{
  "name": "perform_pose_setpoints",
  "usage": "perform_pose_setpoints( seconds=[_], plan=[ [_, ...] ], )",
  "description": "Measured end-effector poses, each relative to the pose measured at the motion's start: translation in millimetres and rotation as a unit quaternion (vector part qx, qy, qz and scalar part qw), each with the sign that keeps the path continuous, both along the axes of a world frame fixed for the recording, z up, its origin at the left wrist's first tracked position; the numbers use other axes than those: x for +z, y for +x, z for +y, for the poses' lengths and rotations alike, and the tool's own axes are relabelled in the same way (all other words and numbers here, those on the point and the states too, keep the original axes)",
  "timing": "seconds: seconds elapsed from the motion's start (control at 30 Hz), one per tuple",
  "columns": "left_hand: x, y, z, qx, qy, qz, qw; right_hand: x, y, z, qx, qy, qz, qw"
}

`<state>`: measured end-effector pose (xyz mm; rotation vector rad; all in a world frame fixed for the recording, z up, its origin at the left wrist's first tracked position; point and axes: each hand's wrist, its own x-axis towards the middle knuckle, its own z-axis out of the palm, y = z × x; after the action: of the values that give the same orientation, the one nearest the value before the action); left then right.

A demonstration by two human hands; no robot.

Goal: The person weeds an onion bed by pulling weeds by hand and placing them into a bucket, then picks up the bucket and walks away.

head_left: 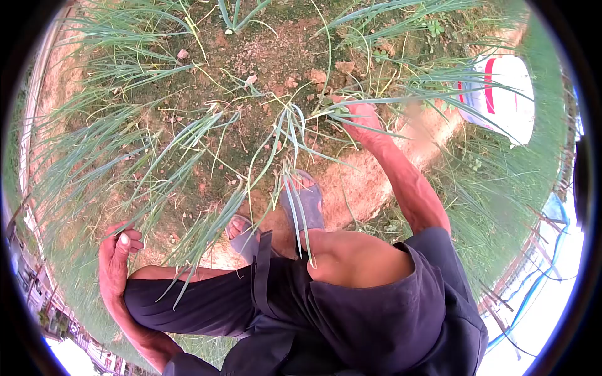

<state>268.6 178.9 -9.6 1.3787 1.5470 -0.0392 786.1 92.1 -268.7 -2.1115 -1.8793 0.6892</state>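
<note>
Long thin green onion-like plants (pixel 291 128) grow in tufts from reddish-brown soil (pixel 269 56). At the upper right of centre my right hand (pixel 360 119) reaches down to the base of a tuft, its fingers partly hidden among the leaves and bent toward the soil. My left hand (pixel 121 245) is at the lower left, beside my knee, with its fingers curled and the thumb against them; a thin leaf runs by the fingertips, and whether they grip anything is too small to tell.
A white bucket (pixel 511 100) with red stripes lies among the plants at the upper right. My sandalled feet (pixel 303 200) stand on the soil below the centre. Sticks and blue netting (pixel 539 282) are at the far right. Small clods lie between the tufts.
</note>
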Motion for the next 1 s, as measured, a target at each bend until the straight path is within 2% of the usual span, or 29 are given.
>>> perform_pose_setpoints(
  seconds=[0.07, 0.17, 0.23, 0.37, 0.4, 0.5, 0.53, 0.57, 0.8, 0.87, 0.93, 0.97, 1.0],
  plan=[
    [0.3, -1.7, -0.6, 0.004, -0.005, 0.001, 1.000, -56.9, 13.6, -1.2, -0.033, -0.002, 0.157, 0.987],
    [0.3, -2.5, -0.1, 0.011, -0.011, 0.003, 1.000, -34.0, 9.9, 16.7, -0.016, -0.041, 0.100, 0.994],
    [1.4, -0.1, 1.2, 0.010, -0.015, 0.001, 1.000, -11.0, 4.8, 30.2, 0.085, -0.105, -0.085, 0.987],
    [2.4, 1.9, -0.6, 0.020, -0.010, 0.008, 1.000, -14.3, 3.2, 35.8, 0.125, -0.056, -0.119, 0.983],
    [2.4, 2.0, -0.4, 0.018, -0.011, 0.008, 1.000, -8.0, 2.8, 41.1, 0.176, -0.141, -0.159, 0.961],
    [1.7, 1.5, -0.4, 0.011, -0.010, 0.001, 1.000, -27.1, 8.6, 43.2, 0.226, -0.129, -0.184, 0.948],
    [2.2, 0.0, -1.3, 0.008, -0.009, -0.003, 1.000, -26.4, 7.4, 42.8, 0.226, -0.058, -0.189, 0.954],
    [1.7, -1.8, -1.9, 0.010, -0.006, 0.000, 1.000, -25.4, 8.3, 46.9, 0.255, -0.100, -0.233, 0.933],
    [0.5, -9.6, -7.7, 0.022, -0.003, -0.003, 1.000, -40.9, 3.9, 40.2, 0.127, -0.074, -0.204, 0.968],
    [-0.4, -13.0, -7.7, 0.021, -0.006, -0.007, 1.000, -53.4, 16.4, 32.3, 0.073, -0.083, -0.124, 0.986],
    [0.1, -13.0, -6.1, -0.002, 0.008, 0.006, 1.000, -14.7, 9.2, 35.4, -0.048, -0.187, -0.025, 0.981],
    [1.5, -12.6, -6.0, -0.014, 0.014, 0.011, 1.000, -17.3, 16.4, 23.0, 0.086, -0.082, -0.126, 0.985],
    [2.3, -9.5, -5.0, -0.014, 0.025, 0.012, 1.000, -32.3, 33.3, 1.0, 0.217, 0.025, -0.226, 0.949]
  ],
)
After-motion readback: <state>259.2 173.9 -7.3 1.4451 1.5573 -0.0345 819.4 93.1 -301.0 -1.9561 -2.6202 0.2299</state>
